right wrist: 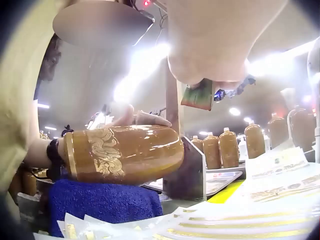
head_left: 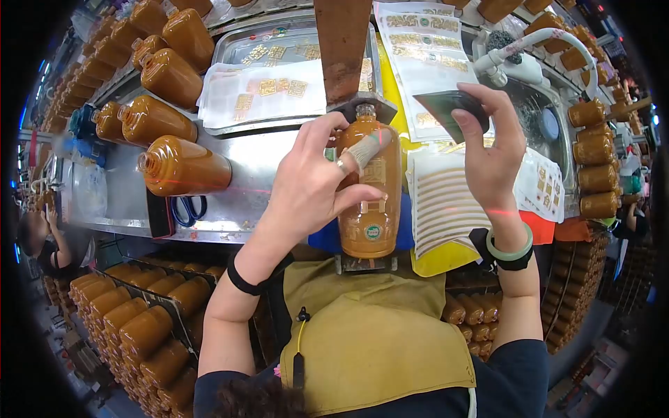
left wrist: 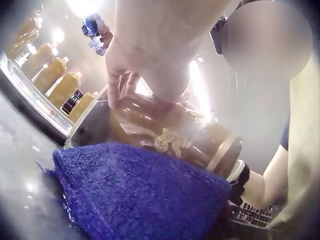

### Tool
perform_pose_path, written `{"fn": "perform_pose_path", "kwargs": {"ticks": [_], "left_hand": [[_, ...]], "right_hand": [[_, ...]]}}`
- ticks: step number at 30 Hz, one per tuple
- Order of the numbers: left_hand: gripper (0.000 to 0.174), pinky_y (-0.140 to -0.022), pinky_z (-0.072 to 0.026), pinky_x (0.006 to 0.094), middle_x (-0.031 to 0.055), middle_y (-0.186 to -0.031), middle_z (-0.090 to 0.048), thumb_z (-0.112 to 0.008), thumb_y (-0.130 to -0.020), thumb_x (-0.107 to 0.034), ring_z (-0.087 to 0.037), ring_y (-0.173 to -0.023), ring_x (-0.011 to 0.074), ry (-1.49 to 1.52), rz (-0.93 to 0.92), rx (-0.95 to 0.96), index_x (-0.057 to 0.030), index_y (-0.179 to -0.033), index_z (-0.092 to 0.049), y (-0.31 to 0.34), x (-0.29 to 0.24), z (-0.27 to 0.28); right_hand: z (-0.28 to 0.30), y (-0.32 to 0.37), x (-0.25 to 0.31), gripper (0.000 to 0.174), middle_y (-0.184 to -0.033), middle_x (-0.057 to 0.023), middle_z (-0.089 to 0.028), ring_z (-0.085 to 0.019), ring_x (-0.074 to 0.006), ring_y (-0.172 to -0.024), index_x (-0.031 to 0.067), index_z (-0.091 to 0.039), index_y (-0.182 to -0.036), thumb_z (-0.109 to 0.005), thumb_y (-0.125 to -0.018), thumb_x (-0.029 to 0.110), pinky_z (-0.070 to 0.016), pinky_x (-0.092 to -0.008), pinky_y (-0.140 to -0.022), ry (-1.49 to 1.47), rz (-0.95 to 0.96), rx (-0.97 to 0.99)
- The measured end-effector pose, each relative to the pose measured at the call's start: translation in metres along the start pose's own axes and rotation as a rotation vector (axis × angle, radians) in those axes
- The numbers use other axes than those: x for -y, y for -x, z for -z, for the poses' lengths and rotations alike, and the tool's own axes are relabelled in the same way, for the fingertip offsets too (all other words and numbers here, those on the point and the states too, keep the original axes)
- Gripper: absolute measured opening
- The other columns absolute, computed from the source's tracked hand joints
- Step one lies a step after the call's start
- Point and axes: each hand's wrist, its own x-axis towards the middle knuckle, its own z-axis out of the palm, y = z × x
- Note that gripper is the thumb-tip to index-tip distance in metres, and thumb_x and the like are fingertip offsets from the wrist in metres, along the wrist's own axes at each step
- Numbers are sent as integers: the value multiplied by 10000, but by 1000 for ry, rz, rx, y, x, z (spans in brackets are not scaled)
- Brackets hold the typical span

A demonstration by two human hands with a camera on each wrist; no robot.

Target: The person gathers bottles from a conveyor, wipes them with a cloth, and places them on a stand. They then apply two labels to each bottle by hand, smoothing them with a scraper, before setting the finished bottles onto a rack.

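A glossy amber-brown bottle (head_left: 369, 223) with gold decals and a small green round mark lies on a blue towel (right wrist: 100, 205), its neck towards a metal bracket. My left hand (head_left: 306, 174) rests over the bottle's upper part, thumb stretched across its face. A whitish ribbed cloth cover (head_left: 364, 149) sits on one ringed finger, which lies along the bottle near the neck. Raised right of the bottle, my right hand (head_left: 498, 139) pinches a scraper (head_left: 449, 111) with a dark rounded back and a thin greenish blade. The scraper is apart from the bottle.
Decal sheets with gold strips (head_left: 446, 202) lie at right, others on a metal tray (head_left: 279, 129) behind. Several brown bottles (head_left: 185, 166) lie at left by blue-handled scissors (head_left: 188, 210). A wooden post (head_left: 341, 42) rises ahead. A white tap (head_left: 540, 42) overhangs the sink at back right.
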Motion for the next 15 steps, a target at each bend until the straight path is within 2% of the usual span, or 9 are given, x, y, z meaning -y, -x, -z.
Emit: {"fn": "perform_pose_path", "kwargs": {"ticks": [2, 4, 6, 7, 8, 10, 11, 14, 15], "left_hand": [[576, -879, -550, 438, 171, -1281, -546, -848, -761, -375, -600, -1053, 347, -3, -19, 8, -180, -1291, -732, -6, 4, -1], [510, -848, -559, 426, 172, -1240, -578, -842, -787, -321, -630, -1007, 343, 31, 9, -1, -100, -1236, -742, -7, 3, -1], [450, -829, -563, 420, 179, -1187, -619, -834, -803, -261, -662, -964, 350, 176, 98, -77, 3, -1155, -736, 0, 9, -5], [396, -849, -565, 412, 191, -1187, -661, -755, -917, -283, -688, -991, 344, 203, 76, -150, 79, -1072, -713, 3, 9, -6], [396, -849, -565, 412, 191, -1187, -661, -755, -917, -283, -688, -991, 344, 203, 76, -152, 79, -1072, -713, 7, 9, -6], [474, -872, -561, 393, 201, -1241, -677, -620, -1032, -371, -692, -1057, 321, 352, 212, -254, 91, -1086, -712, 20, 8, -5], [665, -884, -555, 386, 210, -1280, -679, -421, -1100, -514, -688, -1105, 300, 345, 239, -280, 79, -1194, -705, 30, 13, -5], [768, -890, -554, 393, 214, -1286, -676, -338, -1094, -596, -679, -1129, 299, 368, 296, -444, 65, -1281, -682, 43, 15, -4], [860, -898, -553, 400, 208, -1286, -675, -254, -1079, -658, -671, -1144, 295, 338, 307, -465, 62, -1314, -661, 43, 13, -1]], "right_hand": [[1, 1, 10, 279, -961, -102, -693, -692, -223, -859, 22, -694, -1162, -751, -891, -20, -550, -312, -750, -8, -33, 34], [-3, 0, 15, 276, -947, -104, -695, -689, -239, -848, 22, -701, -1150, -752, -883, -24, -550, -325, -752, -14, -67, 62], [-10, 0, 16, 289, -931, -84, -710, -674, -257, -812, 33, -733, -1104, -749, -831, -58, -530, -347, -730, -21, 97, 52], [-16, -2, 17, 339, -934, -54, -728, -650, -243, -778, 67, -767, -1060, -750, -741, -48, -497, -345, -700, 59, 285, 23], [-17, 3, 14, 372, -970, -18, -734, -623, -201, -767, 105, -783, -1048, -745, -690, 12, -477, -331, -691, 187, 426, 84], [-30, 23, 27, 352, -1003, -10, -702, -589, -173, -774, 125, -773, -1057, -710, -712, 103, -491, -326, -705, 113, 593, 187], [-41, 34, 38, 334, -993, -7, -683, -577, -168, -776, 120, -767, -1050, -694, -724, 120, -495, -324, -704, 0, 662, 227], [-44, 34, 81, 225, -794, -23, -514, -548, -189, -712, 100, -690, -925, -668, -716, 180, -495, -341, -634, -185, 667, 467], [-46, 23, 76, 272, -778, -6, -545, -552, -175, -733, 96, -705, -1025, -738, -764, 166, -480, -323, -628, -69, 623, 528]]}}
